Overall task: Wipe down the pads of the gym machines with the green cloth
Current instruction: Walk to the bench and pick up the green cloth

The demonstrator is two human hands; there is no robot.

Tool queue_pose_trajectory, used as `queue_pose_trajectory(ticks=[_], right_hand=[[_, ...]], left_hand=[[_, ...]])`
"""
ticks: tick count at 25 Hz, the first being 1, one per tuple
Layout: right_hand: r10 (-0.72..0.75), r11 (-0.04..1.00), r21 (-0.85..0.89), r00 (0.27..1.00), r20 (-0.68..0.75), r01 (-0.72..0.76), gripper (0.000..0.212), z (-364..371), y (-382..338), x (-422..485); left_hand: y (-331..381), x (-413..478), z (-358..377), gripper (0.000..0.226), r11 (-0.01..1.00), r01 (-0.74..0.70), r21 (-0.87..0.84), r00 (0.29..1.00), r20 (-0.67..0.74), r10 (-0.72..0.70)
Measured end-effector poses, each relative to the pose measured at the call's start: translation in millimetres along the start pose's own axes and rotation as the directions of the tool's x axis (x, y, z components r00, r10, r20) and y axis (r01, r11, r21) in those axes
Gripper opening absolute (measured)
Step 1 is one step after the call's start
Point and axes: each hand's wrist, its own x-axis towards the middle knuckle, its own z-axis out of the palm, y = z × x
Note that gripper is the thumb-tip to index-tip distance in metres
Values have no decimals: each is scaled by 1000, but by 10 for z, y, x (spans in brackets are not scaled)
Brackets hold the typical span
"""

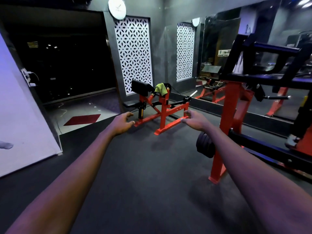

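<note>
Gym machines stand at the far and right sides of the room: a tall red-and-black machine [231, 105] at right, and a smaller red machine [162, 114] on the dark floor [143, 166] near the mirror wall [211, 56]. The smaller one carries a black back pad [140, 86] and a lower seat pad [131, 103]. Both look firm and smooth-skinned, likely to take a hard rub without shifting. Green cloth [160, 88] hangs draped over that machine's top, just beside the back pad and well apart from both hands. It should be light, limp and easy to bunch, best pinched at the hanging fold. Left hand [122, 122] and right hand [195, 120] reach forward, each grip apart, fingers loosely spread, holding nothing.
</note>
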Motion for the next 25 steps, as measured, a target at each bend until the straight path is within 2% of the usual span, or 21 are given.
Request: queue_pose_trajectory(ticks=[10,15,20,25], right_hand=[[-18,1000,16,1000,-26,19,52,254,419,3114],[6,1000,11,1000,-14,-6,56,267,550,4587],[-6,1000,-8,1000,1,6,59,492,623,5985],[8,998,-55,1000,1,-7,53,803,729,7603]], left_hand=[[-535,2899,651,46,1000,-1,16,998,62,0],[-805,4344,759,46,1000,20,-14,998,52,-19],[-1201,5762,1008,44,999,31,-39,997,66,-29],[-1761,7406,1279,43,999,-18,-35,998,63,20]])
